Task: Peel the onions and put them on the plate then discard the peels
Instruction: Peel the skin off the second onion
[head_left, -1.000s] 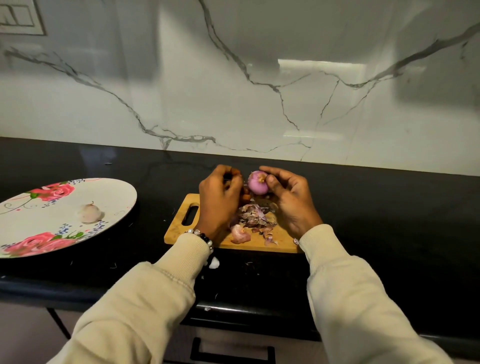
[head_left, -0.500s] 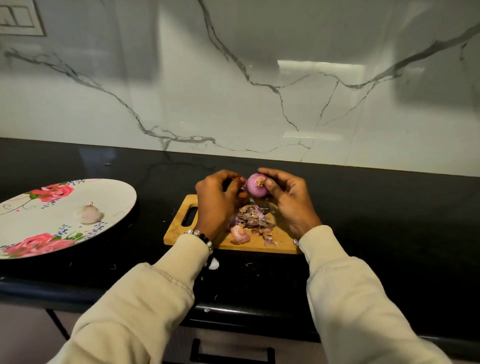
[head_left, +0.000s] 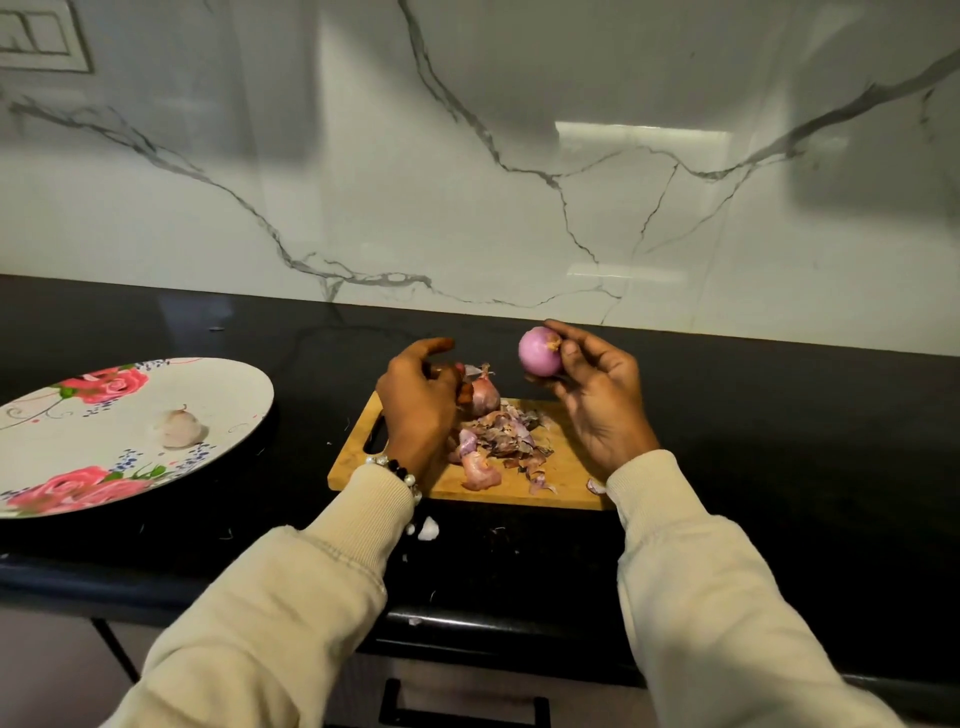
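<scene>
While right hand (head_left: 597, 400) grips peeled onion (head_left: 540, 351), left hand (head_left: 418, 395) pinches peel (head_left: 480, 392), no writing legible.

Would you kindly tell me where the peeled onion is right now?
In the head view, the peeled onion is held in the right hand, above the far right corner of the cutting board.

Two forearms reach in from the bottom edge, both covered by long cream-coloured sleeves of soft, thick sweatshirt fabric. Each sleeve ends in a ribbed knit cuff at the wrist. The left sleeve (head_left: 270, 597) shows a line of stitching across the forearm. A beaded bracelet (head_left: 397, 475) of white pearl-like and black beads circles the left wrist, just above the cuff. Both hands are bare.
</scene>
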